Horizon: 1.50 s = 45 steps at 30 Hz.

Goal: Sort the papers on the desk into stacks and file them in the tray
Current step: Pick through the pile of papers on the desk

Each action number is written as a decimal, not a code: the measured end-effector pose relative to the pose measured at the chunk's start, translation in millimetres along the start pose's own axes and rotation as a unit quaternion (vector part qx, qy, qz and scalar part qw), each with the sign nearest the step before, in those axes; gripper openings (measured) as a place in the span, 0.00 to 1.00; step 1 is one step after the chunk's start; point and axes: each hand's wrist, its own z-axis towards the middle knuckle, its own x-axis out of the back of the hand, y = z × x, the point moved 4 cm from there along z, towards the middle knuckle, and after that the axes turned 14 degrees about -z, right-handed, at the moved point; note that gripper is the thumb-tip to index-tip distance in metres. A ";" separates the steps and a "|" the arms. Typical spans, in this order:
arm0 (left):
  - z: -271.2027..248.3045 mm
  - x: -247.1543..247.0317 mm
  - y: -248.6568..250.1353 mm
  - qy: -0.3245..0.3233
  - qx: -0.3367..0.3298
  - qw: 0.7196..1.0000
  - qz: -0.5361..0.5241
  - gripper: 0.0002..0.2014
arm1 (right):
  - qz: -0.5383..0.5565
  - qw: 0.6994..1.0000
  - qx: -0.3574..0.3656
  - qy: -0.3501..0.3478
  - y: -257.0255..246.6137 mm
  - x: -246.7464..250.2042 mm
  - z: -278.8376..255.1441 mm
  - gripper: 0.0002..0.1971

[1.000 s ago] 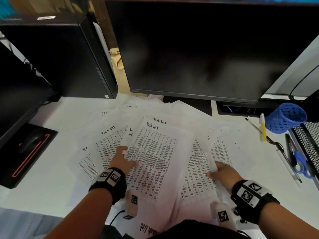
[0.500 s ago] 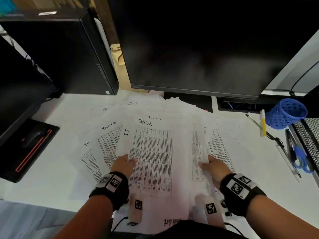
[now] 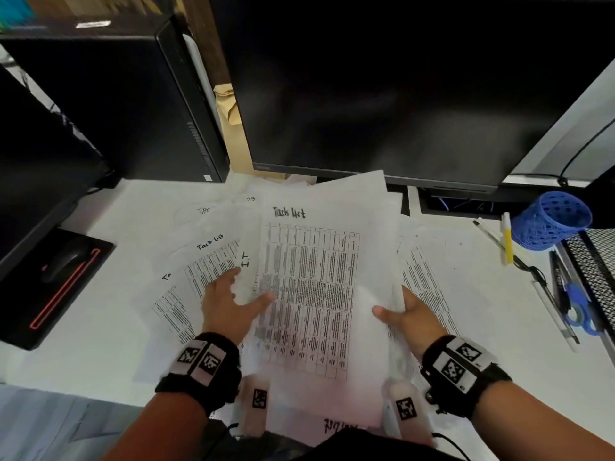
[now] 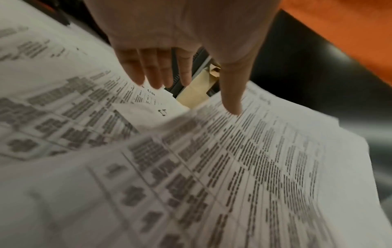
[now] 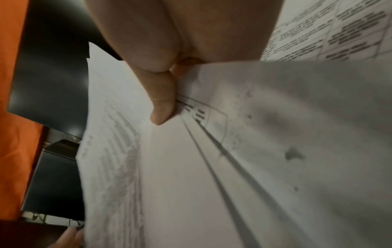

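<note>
- Top sheet [image 3: 309, 294], headed "Task List" with a printed table, lifted off the pile and held in front of the monitor [image 3: 399, 88], its far edge reaching the monitor's lower bezel.
- Right hand [image 3: 411, 316] gripping the right edge of that sheet and the few under it: thumb on top in the right wrist view [image 5: 163, 107], the other fingers hidden beneath the paper.
- Left hand [image 3: 229, 307] at the left edge of the top sheet, fingers [image 4: 152, 72] straight and spread, thumb tip pressing the printed face, the four fingers hovering over the papers behind; nothing clasped.
- Loose papers [image 3: 199, 271] fanned across the white counter [image 3: 83, 327] left of the top sheet, more of them [image 3: 426, 284] to its right, overlapping, several marked "Task List" by hand.
- Blue mesh cup [image 3: 550, 221] tipped on its side, right of the monitor's base, with a yellow-barrelled pen [image 3: 507, 241] just beside it.
- Black mesh tray [image 3: 592, 261] at the right edge, below the cup; blue-handled scissors [image 3: 579, 311] and pens beside its rim.
- Black computer tower [image 3: 116, 101] left of the monitor; mouse [image 3: 63, 261] on a black pad with red trim nearer the camera.
</note>
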 end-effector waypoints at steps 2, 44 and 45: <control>-2.4 -5.0 6.0 -0.053 0.046 0.993 -0.094 0.47 | -0.018 1.000 0.010 -0.015 -2.7 -2.9 -1.3 0.24; -18.0 9.1 -26.5 -0.193 0.133 0.968 -0.090 0.18 | -0.226 0.966 -0.038 0.118 -16.3 -4.6 46.2 0.10; -15.7 11.3 -22.2 -0.180 0.127 0.972 -0.084 0.14 | -0.206 0.970 -0.019 0.124 -20.0 1.3 43.1 0.06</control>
